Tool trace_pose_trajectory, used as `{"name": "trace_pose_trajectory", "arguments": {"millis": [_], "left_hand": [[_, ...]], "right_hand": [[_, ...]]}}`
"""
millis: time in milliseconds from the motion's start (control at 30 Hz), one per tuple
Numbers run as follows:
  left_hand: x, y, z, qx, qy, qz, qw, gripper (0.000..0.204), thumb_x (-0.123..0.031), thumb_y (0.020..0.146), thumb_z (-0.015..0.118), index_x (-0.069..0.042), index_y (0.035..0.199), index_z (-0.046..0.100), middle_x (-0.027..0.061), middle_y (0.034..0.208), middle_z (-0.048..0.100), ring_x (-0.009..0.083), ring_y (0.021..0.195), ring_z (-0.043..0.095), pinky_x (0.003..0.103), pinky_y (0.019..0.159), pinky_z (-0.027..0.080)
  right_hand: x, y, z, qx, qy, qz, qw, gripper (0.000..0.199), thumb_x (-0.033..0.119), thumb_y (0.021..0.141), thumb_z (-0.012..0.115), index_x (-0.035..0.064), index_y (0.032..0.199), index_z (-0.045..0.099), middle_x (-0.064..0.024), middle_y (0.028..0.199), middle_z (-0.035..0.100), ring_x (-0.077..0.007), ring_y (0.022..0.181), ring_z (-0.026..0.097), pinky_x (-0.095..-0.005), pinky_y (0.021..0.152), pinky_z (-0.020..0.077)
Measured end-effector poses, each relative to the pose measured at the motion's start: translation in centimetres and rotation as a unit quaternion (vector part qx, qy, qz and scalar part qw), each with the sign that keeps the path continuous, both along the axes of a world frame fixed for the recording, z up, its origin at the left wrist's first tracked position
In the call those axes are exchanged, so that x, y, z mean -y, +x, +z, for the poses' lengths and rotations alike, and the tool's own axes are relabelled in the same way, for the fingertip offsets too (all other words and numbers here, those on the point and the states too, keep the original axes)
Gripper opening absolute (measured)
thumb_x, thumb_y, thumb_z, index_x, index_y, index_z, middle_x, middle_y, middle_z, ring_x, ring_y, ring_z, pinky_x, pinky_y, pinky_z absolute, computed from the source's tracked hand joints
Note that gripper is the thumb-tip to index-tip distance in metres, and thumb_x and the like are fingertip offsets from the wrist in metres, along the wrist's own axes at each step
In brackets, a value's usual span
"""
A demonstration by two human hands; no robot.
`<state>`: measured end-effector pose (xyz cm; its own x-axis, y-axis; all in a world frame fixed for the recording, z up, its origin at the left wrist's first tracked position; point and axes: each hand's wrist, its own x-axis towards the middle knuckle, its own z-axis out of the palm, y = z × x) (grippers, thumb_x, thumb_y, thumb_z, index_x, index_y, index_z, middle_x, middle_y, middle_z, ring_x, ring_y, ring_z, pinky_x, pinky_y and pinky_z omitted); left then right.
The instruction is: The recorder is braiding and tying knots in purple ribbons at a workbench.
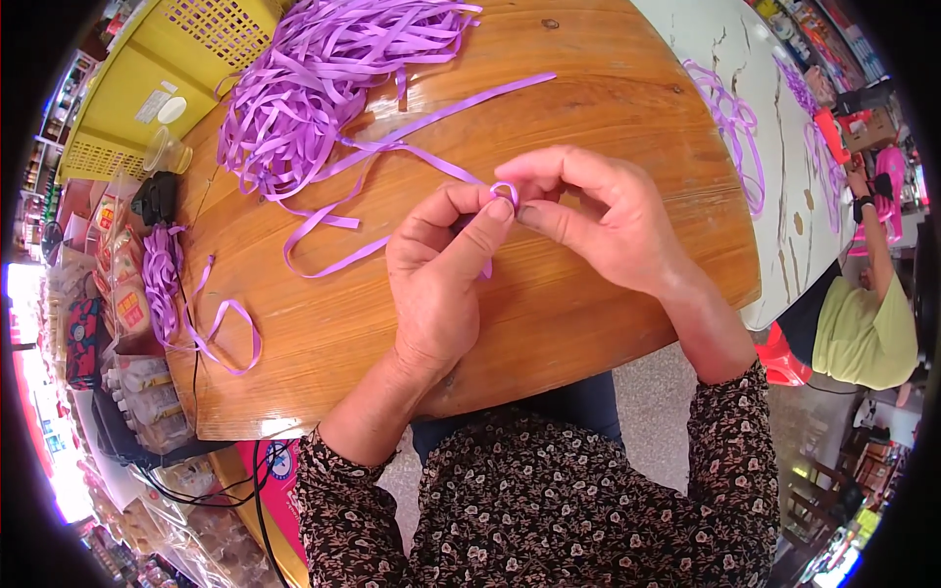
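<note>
My left hand (441, 255) pinches a narrow purple ribbon (505, 189) between thumb and index finger, and a small loop of it stands up above the thumb tip. My right hand (603, 220) is at the same loop, its curled index finger and thumb closing on the ribbon from the right. Part of the ribbon is hidden behind my left fingers, and a short piece shows below them. Long purple strands (421, 152) run from my hands back to a large tangled heap of ribbon (314, 98) at the far left of the wooden table (608, 98).
A yellow plastic basket (123, 108) stands behind the heap at the left. Near the table's left edge lie a smaller purple bundle (162, 279), a clear plastic cup (169, 152) and a dark cable. More ribbon lies on a white marbled table (706, 59); beyond it is another person in yellow-green (867, 328).
</note>
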<state>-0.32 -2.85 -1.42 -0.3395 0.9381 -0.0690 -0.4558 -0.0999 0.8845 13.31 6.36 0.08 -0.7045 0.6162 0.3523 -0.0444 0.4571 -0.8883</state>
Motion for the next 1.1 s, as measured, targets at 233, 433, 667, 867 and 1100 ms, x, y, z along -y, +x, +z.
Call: {"name": "trace_pose_trajectory", "arguments": {"millis": [233,433,667,867,1100], "left_hand": [[0.3,-0.3,0.1,-0.001,-0.002,-0.020,1.000,0.007,-0.008,0.085,0.062,-0.003,0.089,0.064,-0.0054,0.075,0.058,0.0002,0.061,0.041,0.016,0.052,0.031],[-0.1,-0.8,0.5,-0.057,-0.084,-0.047,0.994,0.008,-0.008,0.083,0.064,-0.002,0.088,0.064,-0.0046,0.069,0.056,0.0009,0.055,0.040,0.017,0.049,0.031],[-0.6,-2.6,-0.1,0.062,-0.120,-0.153,0.979,0.012,-0.009,0.082,0.067,-0.001,0.090,0.063,-0.0017,0.071,0.057,0.0042,0.053,0.043,0.019,0.047,0.031],[-0.7,-2.0,0.6,0.057,-0.116,-0.157,0.979,0.015,-0.011,0.082,0.068,-0.001,0.091,0.062,-0.0016,0.072,0.057,0.0043,0.056,0.044,0.019,0.048,0.032],[-0.4,-1.1,0.6,-0.030,-0.083,-0.051,0.995,0.015,-0.011,0.082,0.066,0.000,0.091,0.060,-0.0025,0.073,0.057,0.0019,0.059,0.046,0.016,0.049,0.035]], "right_hand": [[-0.1,0.2,-0.2,-0.017,-0.006,0.033,0.999,0.024,-0.009,0.078,0.062,0.0014,0.099,0.064,-0.0039,0.086,0.061,-0.0132,0.078,0.057,-0.0248,0.068,0.0467],[-0.6,0.0,-0.9,0.016,0.373,-0.048,0.926,0.035,-0.007,0.063,0.066,0.0029,0.097,0.066,-0.0061,0.080,0.056,-0.0218,0.072,0.054,-0.0289,0.061,0.0465],[-1.3,0.2,-0.9,-0.034,0.411,0.008,0.911,0.040,0.002,0.059,0.067,0.0035,0.099,0.068,-0.0053,0.083,0.058,-0.0211,0.075,0.056,-0.0295,0.061,0.0483],[-1.4,0.1,-0.4,-0.029,0.378,-0.021,0.925,0.037,0.003,0.065,0.070,0.0039,0.102,0.067,-0.0057,0.083,0.060,-0.0209,0.075,0.057,-0.0293,0.063,0.0487],[-0.7,0.4,0.4,-0.026,0.232,-0.048,0.971,0.028,0.002,0.068,0.075,0.0036,0.095,0.066,-0.0065,0.081,0.060,-0.0182,0.073,0.058,-0.0273,0.062,0.0472]]}}
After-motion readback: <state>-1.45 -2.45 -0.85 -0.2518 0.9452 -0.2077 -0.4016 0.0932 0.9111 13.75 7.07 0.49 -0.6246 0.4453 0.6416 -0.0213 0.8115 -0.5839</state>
